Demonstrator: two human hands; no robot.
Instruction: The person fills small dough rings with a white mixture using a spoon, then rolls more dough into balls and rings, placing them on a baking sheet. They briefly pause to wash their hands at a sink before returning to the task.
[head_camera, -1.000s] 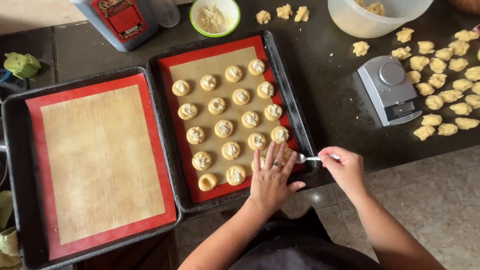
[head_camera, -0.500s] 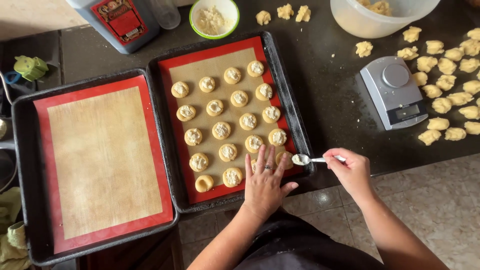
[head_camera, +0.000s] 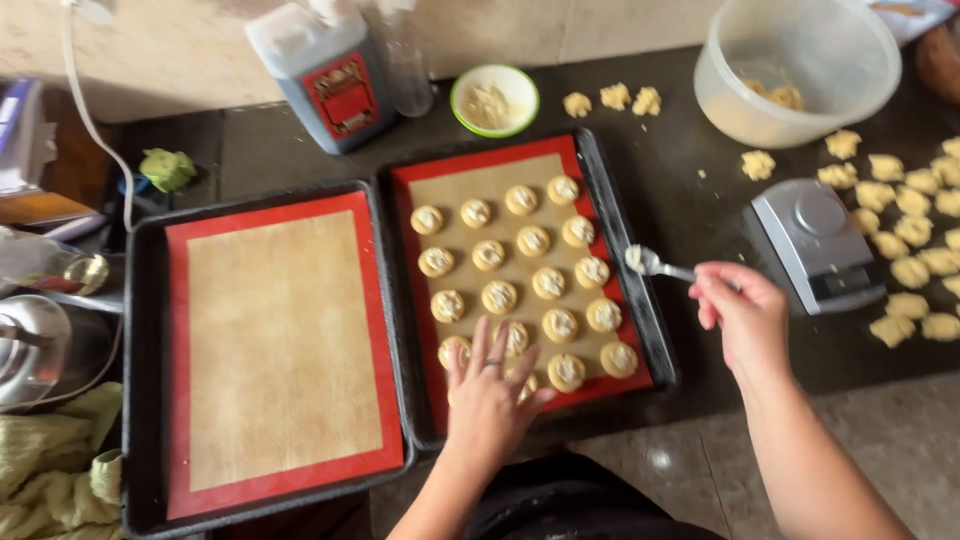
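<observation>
Spanning the whole view: a dark bench (head_camera: 690, 200), carrying nearly everything here. Sitting on its left half: a black baking tray (head_camera: 140, 400) lined with a red-edged tan silicone mat (head_camera: 280, 345), bare of dough. Lying just beside it, touching edge to edge: a second black tray (head_camera: 600, 170) with the same kind of mat, holding rows of round dough pieces (head_camera: 533, 240), each topped with a pale dab of filling. Standing at the far right: a translucent plastic bowl (head_camera: 800, 70) with some dough inside. Resting below it: a small grey kitchen scale (head_camera: 815, 245). Standing at the back: a large dark jug with a red label (head_camera: 325, 70). Scattered along the right edge of the bench: rough dough lumps (head_camera: 905, 270) (more near the bowl and beyond the second tray). Sitting behind the second tray: a green-rimmed bowl of pale filling (head_camera: 494, 98).

Lying flat and unclenched, fingers spread, over the nearest row of dough: the left hand (head_camera: 490, 395), grasping nothing, fingertips touching the pieces at the tray's front edge. Hovering over the tray's right rim: the right hand (head_camera: 745, 315), gripping the handle of a small metal spoon (head_camera: 655, 265), its bowl carrying a little filling just beside the outermost dough column.
</observation>
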